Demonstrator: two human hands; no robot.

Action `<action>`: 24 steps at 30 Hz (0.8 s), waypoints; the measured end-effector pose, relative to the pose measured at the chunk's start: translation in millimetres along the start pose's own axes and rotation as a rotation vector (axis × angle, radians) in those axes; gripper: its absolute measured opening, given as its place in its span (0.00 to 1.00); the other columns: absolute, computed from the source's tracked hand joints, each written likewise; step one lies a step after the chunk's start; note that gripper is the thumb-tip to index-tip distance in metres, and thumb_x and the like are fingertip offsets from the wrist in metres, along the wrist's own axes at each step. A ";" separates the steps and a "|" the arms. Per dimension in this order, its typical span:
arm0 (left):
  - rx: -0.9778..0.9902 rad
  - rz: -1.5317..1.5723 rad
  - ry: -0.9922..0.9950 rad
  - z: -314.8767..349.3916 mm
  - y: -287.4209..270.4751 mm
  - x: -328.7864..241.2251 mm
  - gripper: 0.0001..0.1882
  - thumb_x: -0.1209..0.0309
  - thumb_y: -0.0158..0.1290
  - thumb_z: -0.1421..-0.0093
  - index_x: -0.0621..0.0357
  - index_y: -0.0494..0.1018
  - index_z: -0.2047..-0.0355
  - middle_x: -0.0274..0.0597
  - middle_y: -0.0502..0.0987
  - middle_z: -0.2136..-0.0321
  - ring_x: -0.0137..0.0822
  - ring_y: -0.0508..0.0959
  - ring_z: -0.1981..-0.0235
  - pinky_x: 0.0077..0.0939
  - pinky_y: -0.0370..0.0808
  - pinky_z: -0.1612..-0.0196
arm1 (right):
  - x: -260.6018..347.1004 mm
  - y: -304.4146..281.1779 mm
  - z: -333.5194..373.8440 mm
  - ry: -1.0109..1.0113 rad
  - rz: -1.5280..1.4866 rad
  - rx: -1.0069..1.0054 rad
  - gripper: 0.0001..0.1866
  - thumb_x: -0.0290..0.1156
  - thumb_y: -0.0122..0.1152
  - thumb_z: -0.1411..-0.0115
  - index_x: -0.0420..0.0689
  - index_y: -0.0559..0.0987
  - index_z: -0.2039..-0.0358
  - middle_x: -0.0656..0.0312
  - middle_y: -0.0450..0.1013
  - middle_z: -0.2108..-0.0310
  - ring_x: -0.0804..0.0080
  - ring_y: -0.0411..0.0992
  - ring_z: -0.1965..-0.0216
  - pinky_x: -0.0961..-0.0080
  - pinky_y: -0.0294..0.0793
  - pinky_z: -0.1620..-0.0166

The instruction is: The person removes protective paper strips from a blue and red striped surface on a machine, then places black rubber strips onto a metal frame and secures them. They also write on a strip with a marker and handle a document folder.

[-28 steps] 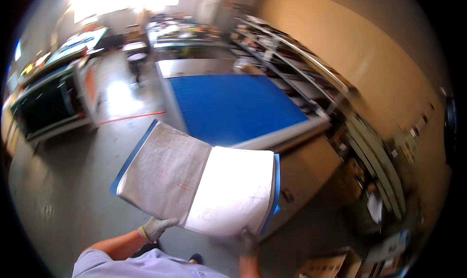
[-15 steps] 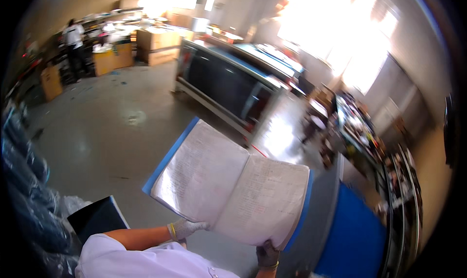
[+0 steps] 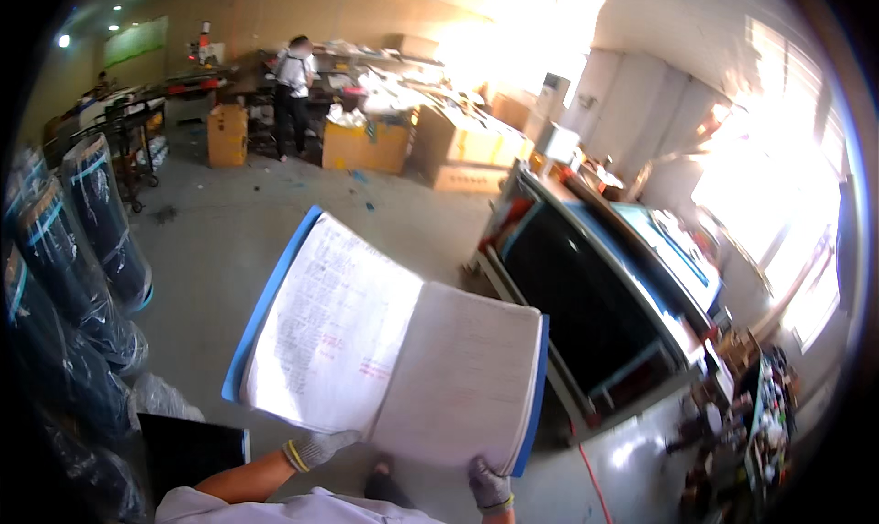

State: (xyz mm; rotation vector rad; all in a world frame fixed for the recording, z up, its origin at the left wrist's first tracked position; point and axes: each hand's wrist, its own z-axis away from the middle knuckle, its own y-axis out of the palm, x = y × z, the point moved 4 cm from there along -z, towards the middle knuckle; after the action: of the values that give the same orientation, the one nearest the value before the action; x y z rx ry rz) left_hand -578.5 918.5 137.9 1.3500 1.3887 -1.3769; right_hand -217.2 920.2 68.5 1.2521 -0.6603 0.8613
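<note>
Open blue-cover notebook held up at chest ht, tilted toward face, prob for reading. L hand grips bottom near spine, R hand grips lower-R corner, both gloved. Fabric rolls at left.

Open notebook centre, held at lower edge between left hand and right hand. Rolls left. Machine right. Cardboard boxes behind.

blue-covered notebook with white pages, grey gloves, yellow boxes
</note>
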 end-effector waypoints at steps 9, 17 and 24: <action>-0.563 0.137 -0.186 -142.1 -94.6 43.1 0.12 0.75 0.56 0.42 0.65 0.76 0.57 0.47 0.78 0.58 0.40 0.77 0.57 0.33 0.72 0.50 | 38.0 185.4 -293.1 0.137 0.479 0.477 0.14 0.29 0.60 0.38 0.42 0.74 0.52 0.65 0.73 0.63 0.75 0.72 0.63 0.75 0.74 0.58; -0.562 0.049 -0.322 -362.9 -190.4 117.4 0.11 0.70 0.50 0.37 0.64 0.77 0.60 0.41 0.78 0.58 0.33 0.75 0.57 0.30 0.70 0.49 | 43.4 322.3 -567.9 0.004 0.582 0.822 0.15 0.33 0.59 0.36 0.41 0.73 0.51 0.62 0.72 0.57 0.71 0.70 0.56 0.71 0.70 0.51; -0.399 -0.008 -0.285 -675.0 -255.1 141.6 0.12 0.65 0.50 0.37 0.56 0.76 0.57 0.42 0.77 0.58 0.35 0.75 0.58 0.31 0.68 0.49 | 122.8 339.2 -792.3 -0.017 0.714 0.447 0.20 0.34 0.58 0.35 0.38 0.74 0.45 0.62 0.75 0.54 0.73 0.70 0.53 0.72 0.70 0.49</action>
State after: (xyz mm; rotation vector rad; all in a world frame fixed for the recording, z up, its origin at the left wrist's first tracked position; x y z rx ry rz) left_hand -741.0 1635.7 145.4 0.8549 1.3814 -1.1651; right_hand -461.6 1747.6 184.5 1.4330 -0.9877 1.6571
